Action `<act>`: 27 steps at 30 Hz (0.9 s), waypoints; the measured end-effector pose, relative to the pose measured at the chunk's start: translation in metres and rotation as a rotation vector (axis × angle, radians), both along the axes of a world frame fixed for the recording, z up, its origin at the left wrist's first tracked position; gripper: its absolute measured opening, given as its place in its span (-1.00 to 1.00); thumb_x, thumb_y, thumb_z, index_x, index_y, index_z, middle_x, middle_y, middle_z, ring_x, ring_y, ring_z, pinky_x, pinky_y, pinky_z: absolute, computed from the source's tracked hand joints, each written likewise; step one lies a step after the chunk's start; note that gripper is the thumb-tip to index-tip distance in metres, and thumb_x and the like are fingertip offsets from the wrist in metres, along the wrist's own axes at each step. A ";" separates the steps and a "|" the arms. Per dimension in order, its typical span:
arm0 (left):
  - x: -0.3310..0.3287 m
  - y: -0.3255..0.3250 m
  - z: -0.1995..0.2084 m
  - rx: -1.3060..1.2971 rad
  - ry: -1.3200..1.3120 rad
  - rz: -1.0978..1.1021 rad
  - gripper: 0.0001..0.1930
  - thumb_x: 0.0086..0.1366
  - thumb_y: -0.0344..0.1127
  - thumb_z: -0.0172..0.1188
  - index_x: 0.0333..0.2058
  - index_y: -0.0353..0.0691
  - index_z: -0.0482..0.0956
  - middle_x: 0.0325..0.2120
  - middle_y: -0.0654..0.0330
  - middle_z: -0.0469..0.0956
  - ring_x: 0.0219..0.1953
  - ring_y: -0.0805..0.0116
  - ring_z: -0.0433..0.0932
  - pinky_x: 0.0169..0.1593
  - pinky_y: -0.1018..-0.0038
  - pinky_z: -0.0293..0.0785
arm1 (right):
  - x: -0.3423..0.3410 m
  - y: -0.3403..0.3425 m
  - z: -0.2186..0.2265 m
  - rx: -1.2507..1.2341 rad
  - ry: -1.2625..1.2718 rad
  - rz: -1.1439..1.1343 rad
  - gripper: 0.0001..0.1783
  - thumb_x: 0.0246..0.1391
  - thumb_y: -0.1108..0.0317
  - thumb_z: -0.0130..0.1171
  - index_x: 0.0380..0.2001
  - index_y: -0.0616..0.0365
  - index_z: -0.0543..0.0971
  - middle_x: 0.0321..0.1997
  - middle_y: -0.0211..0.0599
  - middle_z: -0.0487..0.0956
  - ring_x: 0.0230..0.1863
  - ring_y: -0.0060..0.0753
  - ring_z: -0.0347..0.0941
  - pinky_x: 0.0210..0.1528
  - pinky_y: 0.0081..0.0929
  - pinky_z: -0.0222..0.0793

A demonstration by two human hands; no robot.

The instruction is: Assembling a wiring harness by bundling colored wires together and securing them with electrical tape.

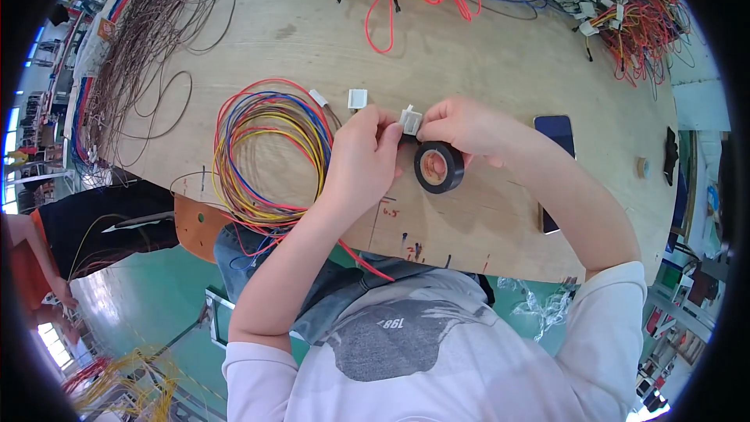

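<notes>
My left hand (363,152) is closed, pinching a small white plastic connector (411,121) or the wires just behind it. My right hand (465,129) meets it from the other side, its thumb and forefinger pressed together at the connector's right edge. A roll of black tape (439,168) hangs under the right hand, its other fingers partly hidden behind the roll. Beside my left hand lies a coil of red, yellow, blue and brown wires (226,152). Another white connector (357,99) rests on the table just beyond my left hand.
The wooden table (297,39) carries brown wires (148,47) at left and heaps of wires with connectors (609,0) at the far side. A phone (555,131) lies beyond my right forearm, with a small tape roll (642,167) further right. A co-worker (39,258) is at the left.
</notes>
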State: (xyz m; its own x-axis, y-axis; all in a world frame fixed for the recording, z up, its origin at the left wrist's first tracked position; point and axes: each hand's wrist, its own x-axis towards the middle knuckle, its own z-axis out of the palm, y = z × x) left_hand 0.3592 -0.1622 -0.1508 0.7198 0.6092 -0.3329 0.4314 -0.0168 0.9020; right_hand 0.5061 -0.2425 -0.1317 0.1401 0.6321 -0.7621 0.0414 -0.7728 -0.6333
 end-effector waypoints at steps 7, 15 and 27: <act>0.001 -0.005 0.005 0.044 -0.016 0.029 -0.89 0.20 -0.42 0.02 -0.40 -0.36 0.39 -0.65 0.13 0.41 -0.70 0.43 0.45 -0.67 0.53 0.34 | 0.001 -0.006 -0.001 0.035 0.020 -0.019 -0.83 -0.07 0.30 0.07 -0.45 0.18 0.52 -0.58 -0.48 0.47 -0.57 -0.68 0.39 -0.62 -0.63 0.32; -0.015 -0.021 0.011 0.272 -0.106 -0.499 -0.95 0.09 -0.50 0.08 -0.45 -0.36 0.44 -0.60 0.13 0.40 -0.60 0.32 0.44 -0.53 0.46 0.33 | -0.034 -0.075 -0.004 -0.036 0.230 -0.211 -0.86 0.00 0.38 0.05 -0.52 0.22 0.50 -0.65 -0.51 0.43 -0.64 -0.74 0.30 -0.62 -0.72 0.21; -0.019 -0.034 -0.003 0.503 -0.143 -0.445 -0.91 0.09 -0.43 0.06 -0.43 -0.26 0.34 -0.50 0.08 0.40 -0.50 0.05 0.44 -0.47 0.25 0.36 | -0.037 -0.071 0.005 -0.099 0.105 -0.226 -0.80 -0.03 0.35 0.03 -0.58 0.28 0.46 -0.66 -0.30 0.45 -0.70 -0.55 0.38 -0.68 -0.58 0.32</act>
State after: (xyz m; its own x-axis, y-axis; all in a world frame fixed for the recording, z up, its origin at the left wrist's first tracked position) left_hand 0.3398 -0.1965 -0.1543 0.9533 0.3006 0.0299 0.1637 -0.5971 0.7853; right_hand 0.4691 -0.3139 -0.1271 0.1864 0.5158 -0.8361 -0.2006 -0.8131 -0.5464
